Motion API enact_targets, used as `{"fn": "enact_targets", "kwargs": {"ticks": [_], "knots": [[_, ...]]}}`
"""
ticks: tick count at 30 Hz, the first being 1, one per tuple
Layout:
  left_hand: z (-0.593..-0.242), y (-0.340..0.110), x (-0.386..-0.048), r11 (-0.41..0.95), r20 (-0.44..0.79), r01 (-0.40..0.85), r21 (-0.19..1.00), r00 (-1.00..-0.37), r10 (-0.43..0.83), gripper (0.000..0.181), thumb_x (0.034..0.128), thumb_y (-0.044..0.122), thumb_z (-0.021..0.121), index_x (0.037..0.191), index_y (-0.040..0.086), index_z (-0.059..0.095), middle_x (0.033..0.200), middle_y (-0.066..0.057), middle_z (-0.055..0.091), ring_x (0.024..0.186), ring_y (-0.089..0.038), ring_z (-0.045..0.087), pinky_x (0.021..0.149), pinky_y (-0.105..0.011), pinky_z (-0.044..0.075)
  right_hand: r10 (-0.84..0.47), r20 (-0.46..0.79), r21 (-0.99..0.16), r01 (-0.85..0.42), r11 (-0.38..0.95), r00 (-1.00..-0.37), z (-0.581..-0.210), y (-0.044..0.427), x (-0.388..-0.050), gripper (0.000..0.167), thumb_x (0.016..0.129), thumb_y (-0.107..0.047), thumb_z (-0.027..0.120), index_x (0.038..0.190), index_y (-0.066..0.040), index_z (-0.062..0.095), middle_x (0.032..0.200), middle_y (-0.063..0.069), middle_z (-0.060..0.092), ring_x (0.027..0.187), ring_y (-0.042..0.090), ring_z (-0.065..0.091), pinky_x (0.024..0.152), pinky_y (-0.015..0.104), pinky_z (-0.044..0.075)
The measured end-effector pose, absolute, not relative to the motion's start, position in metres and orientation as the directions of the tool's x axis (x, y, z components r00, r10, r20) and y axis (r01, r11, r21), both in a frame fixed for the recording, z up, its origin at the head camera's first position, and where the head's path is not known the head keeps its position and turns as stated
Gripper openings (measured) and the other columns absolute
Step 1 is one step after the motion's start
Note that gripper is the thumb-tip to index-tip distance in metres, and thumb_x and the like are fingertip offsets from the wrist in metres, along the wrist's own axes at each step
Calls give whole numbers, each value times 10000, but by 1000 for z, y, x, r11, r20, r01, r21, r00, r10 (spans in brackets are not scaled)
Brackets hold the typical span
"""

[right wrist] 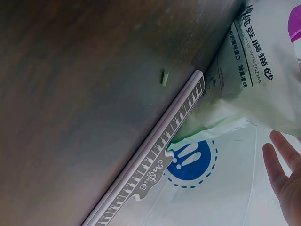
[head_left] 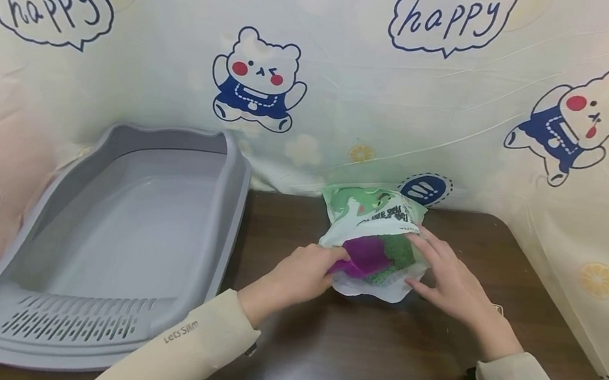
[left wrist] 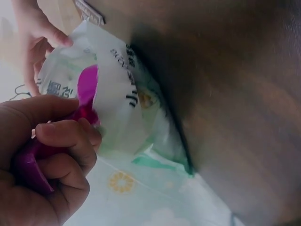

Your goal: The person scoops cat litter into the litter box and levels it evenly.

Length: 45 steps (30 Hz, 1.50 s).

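Note:
An opened bag of cat litter [head_left: 370, 214] lies on the table, its mouth facing me and green pellets [head_left: 401, 252] showing inside. My left hand [head_left: 302, 272] grips the handle of a purple scoop [head_left: 367, 255], whose blade is in the bag's mouth. In the left wrist view, the fingers of that hand curl round the scoop handle [left wrist: 33, 167]. On the bag's right side, my right hand [head_left: 455, 284] touches the rim with fingers spread and fairly straight. The right wrist view shows only some of its fingertips [right wrist: 273, 160], against the bag's side.
A large grey litter box [head_left: 236, 207] with a slotted front ledge stands on the left. Beside the bag, a strip with piano-key markings [right wrist: 155, 150] lies on the dark wooden table [head_left: 283, 365]. One green pellet [right wrist: 165, 78] lies loose near it. A printed cloth [head_left: 329, 79] hangs behind.

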<state>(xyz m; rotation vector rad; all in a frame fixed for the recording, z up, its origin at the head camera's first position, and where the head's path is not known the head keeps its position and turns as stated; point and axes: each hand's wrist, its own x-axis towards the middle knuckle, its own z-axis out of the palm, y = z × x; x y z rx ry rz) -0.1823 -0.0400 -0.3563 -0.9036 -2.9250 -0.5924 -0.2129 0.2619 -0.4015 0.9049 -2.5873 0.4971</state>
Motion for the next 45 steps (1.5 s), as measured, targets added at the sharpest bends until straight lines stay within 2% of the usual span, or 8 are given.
{"fn": "enact_targets", "kwargs": {"ticks": [4, 12, 17, 20, 24, 36, 41, 45], "knots": [[-362, -35, -184, 763, 128, 516, 390, -851, 510, 310, 912, 65, 650, 1206, 164, 666, 1052, -10, 734, 858, -201, 667, 808, -370, 560, -519, 450, -207, -650, 731, -727, -404, 261, -213, 881, 752, -203, 863, 1500, -180, 397, 1567, 166, 375, 1333, 380, 455, 986, 600, 467], [-372, -28, -186, 770, 120, 445, 457, -889, 442, 349, 918, 88, 652, 1253, 185, 665, 1133, -6, 726, 822, -191, 632, 759, -342, 543, -515, 444, -206, -643, 738, -733, -404, 262, -213, 883, 761, -214, 854, 1509, -186, 385, 1564, 179, 374, 1336, 387, 444, 974, 593, 478], [-384, -20, -190, 763, 172, 440, 473, -896, 410, 360, 926, 95, 641, 1275, 182, 656, 1212, 9, 711, 924, -206, 669, 839, -387, 560, -517, 452, -202, -648, 735, -727, -405, 261, -213, 893, 750, -204, 862, 1507, -180, 390, 1557, 179, 384, 1336, 379, 446, 991, 580, 472], [-388, -16, -192, 755, 188, 436, 490, -898, 397, 361, 931, 101, 633, 1281, 186, 648, 1238, 14, 700, 934, -188, 652, 848, -375, 553, -522, 443, -206, -650, 731, -728, -404, 260, -213, 906, 753, -204, 862, 1518, -188, 376, 1567, 171, 373, 1342, 379, 441, 995, 580, 471], [-391, -12, -195, 748, 190, 429, 506, -901, 389, 366, 934, 106, 629, 1291, 188, 643, 1241, 14, 696, 887, -175, 614, 828, -348, 544, -521, 433, -212, -644, 735, -736, -403, 260, -213, 918, 755, -198, 863, 1525, -193, 363, 1572, 174, 363, 1345, 382, 438, 990, 583, 477], [-398, -5, -199, 743, 255, 472, 475, -882, 397, 401, 906, 56, 614, 1290, 166, 646, 1198, -25, 720, 1056, -174, 684, 906, -358, 547, -508, 417, -236, -629, 741, -754, -403, 262, -214, 916, 762, -185, 856, 1529, -194, 355, 1560, 183, 371, 1353, 377, 426, 1008, 590, 459], [-398, -8, -192, 732, 244, 472, 492, -882, 404, 389, 929, 80, 612, 1308, 163, 640, 1183, -29, 718, 956, -169, 661, 832, -334, 548, -509, 403, -238, -625, 744, -760, -404, 264, -213, 925, 763, -199, 858, 1534, -194, 346, 1564, 184, 362, 1353, 382, 425, 1002, 595, 463], [-394, -15, -183, 726, 225, 443, 525, -896, 383, 390, 938, 113, 632, 1319, 197, 634, 1174, -34, 713, 924, -186, 649, 801, -360, 546, -512, 390, -244, -622, 744, -766, -401, 265, -213, 918, 778, -223, 847, 1539, -197, 334, 1570, 187, 349, 1351, 385, 423, 1005, 606, 456]]}}
